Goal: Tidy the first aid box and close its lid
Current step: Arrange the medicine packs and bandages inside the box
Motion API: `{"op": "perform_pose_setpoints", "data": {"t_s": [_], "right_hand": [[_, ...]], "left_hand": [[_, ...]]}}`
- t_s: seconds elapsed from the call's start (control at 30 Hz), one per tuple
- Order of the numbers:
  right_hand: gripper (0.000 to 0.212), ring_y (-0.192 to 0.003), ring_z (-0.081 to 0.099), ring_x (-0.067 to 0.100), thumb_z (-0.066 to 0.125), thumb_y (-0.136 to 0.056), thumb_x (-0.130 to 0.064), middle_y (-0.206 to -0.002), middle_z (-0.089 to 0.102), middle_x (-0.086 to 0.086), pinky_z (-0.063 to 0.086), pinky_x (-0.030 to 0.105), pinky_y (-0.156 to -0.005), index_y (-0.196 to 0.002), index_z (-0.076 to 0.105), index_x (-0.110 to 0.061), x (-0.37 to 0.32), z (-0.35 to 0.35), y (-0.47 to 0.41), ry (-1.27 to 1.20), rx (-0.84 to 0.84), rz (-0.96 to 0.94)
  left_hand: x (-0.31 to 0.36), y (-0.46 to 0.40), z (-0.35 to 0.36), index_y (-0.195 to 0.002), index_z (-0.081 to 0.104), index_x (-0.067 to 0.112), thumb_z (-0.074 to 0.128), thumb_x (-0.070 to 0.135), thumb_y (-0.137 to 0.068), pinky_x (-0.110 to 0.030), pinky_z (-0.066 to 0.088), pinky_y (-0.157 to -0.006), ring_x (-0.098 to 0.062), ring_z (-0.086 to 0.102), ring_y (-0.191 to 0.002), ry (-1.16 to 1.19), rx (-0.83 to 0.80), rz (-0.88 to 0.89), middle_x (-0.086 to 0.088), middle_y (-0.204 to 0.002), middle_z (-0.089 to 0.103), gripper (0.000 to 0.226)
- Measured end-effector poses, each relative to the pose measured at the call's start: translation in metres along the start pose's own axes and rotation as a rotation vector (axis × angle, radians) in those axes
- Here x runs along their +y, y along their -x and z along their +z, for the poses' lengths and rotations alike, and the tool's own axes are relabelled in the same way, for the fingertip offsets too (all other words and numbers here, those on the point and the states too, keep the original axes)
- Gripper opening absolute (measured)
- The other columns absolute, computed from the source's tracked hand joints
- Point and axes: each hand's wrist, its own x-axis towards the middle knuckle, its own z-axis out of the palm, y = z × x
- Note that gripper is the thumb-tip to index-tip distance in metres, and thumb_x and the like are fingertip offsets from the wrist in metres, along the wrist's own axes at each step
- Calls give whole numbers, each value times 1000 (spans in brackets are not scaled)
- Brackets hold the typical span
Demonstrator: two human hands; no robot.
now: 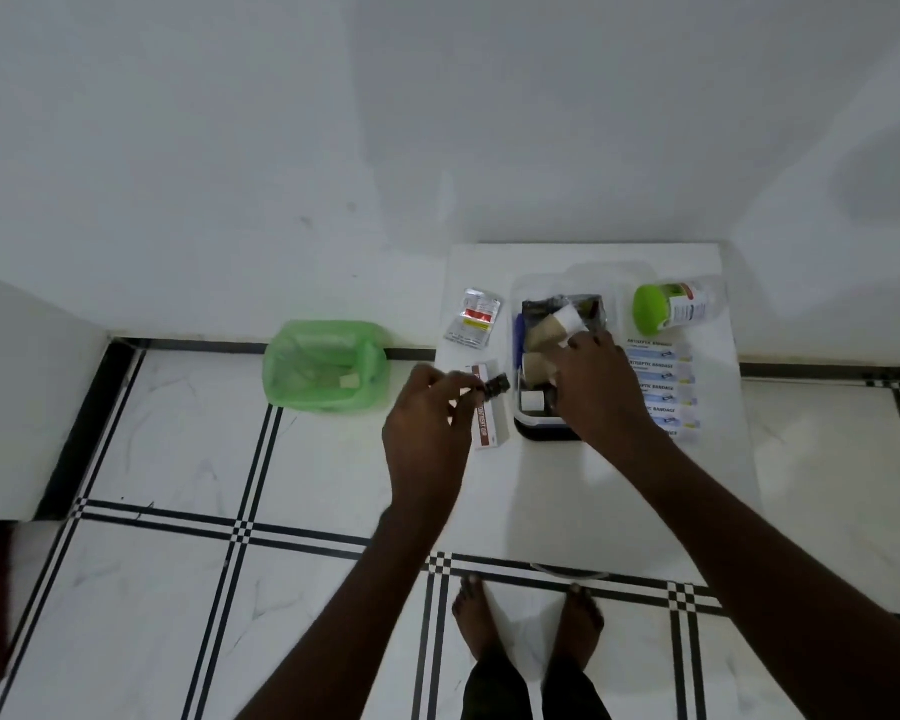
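Observation:
The first aid box (pixel 546 427), dark-based with a clear lid tipped open behind it, stands on a small white table (pixel 583 491). Bandage rolls and a dark packet fill it. My right hand (pixel 601 392) reaches into the box, fingers on a white gauze roll (pixel 568 319); whether it grips the roll is hidden. My left hand (pixel 427 413) hovers left of the box, pinching a small dark item (pixel 492 384) above a white and brown ointment carton (pixel 489 423). A strip of antiseptic bandage packets (pixel 663 387) lies right of the box.
A silver sachet (pixel 474 317) lies at the table's back left. A green-capped jar (pixel 671 306) lies on its side at the back right. A bin lined with a green bag (pixel 326 363) stands on the tiled floor by the wall. My bare feet are at the table's front.

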Motion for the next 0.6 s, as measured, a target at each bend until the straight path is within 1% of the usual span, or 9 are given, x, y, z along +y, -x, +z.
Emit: {"op": "perform_pose_setpoints", "data": {"t_s": [0.07, 0.13, 0.23, 0.3, 0.37, 0.4, 0.43, 0.5, 0.6], "right_hand": [[39, -105, 59, 33, 73, -76, -17, -110, 67, 14, 51, 40, -87, -114, 65, -10, 2, -2, 0, -40, 13, 2], [39, -103, 60, 34, 71, -76, -16, -108, 68, 14, 51, 40, -85, -113, 64, -7, 3, -4, 3, -51, 42, -22], [33, -104, 60, 35, 66, -82, -12, -111, 67, 16, 52, 42, -85, -114, 64, -6, 6, -3, 9, -142, 122, -36], [31, -102, 61, 36, 59, -86, -12, -109, 68, 18, 52, 42, -84, -115, 65, -3, 10, -1, 14, -179, 220, -44], [35, -99, 63, 38, 47, -89, -15, -104, 69, 21, 53, 44, -84, -111, 66, 2, 12, 2, 19, -177, 330, -81], [38, -100, 63, 39, 43, -89, -18, -104, 69, 22, 54, 45, -86, -110, 67, 3, 14, 3, 19, -167, 338, -82], [39, -105, 62, 40, 45, -87, -20, -107, 69, 22, 54, 48, -90, -111, 67, 2, 17, 2, 19, -157, 306, -60], [34, -116, 57, 42, 58, -82, -18, -114, 68, 22, 49, 53, -97, -110, 67, -1, 21, 2, 18, -129, 216, -10], [34, -124, 51, 44, 72, -74, -14, -116, 68, 21, 43, 57, -101, -106, 68, -3, 26, 4, 17, -48, 177, -24]], "left_hand": [[15, -28, -2, -90, 75, 29, 70, 28, -86, -31, 49, -61, -13, 62, -68, 36, 10, 31, 6, -86, 60, 6], [30, -57, 5, -91, 76, 28, 69, 29, -86, -29, 44, -61, -15, 62, -74, 25, -23, 68, 4, -85, 60, 9], [51, -98, 21, -98, 77, 25, 64, 27, -90, -28, 36, -67, -19, 60, -90, -149, -110, 162, -2, -93, 62, 15], [63, -119, 33, -100, 75, 14, 62, 22, -93, -31, 39, -68, -23, 62, -93, -250, -166, 245, -6, -100, 65, 17], [74, -130, 42, -95, 68, 2, 62, 12, -92, -36, 46, -69, -30, 66, -91, -302, -220, 318, -11, -101, 70, 13], [78, -134, 47, -93, 66, -2, 61, 6, -91, -37, 46, -67, -35, 67, -90, -349, -239, 368, -15, -100, 70, 10], [83, -137, 54, -93, 65, -4, 59, 3, -90, -35, 44, -66, -37, 67, -89, -424, -262, 419, -17, -100, 69, 9], [88, -139, 63, -98, 65, -1, 53, 0, -92, -33, 38, -65, -35, 66, -93, -593, -330, 507, -16, -105, 65, 13], [90, -139, 73, -101, 65, 3, 50, -2, -91, -32, 35, -65, -32, 66, -94, -685, -403, 589, -13, -108, 63, 19]]}}
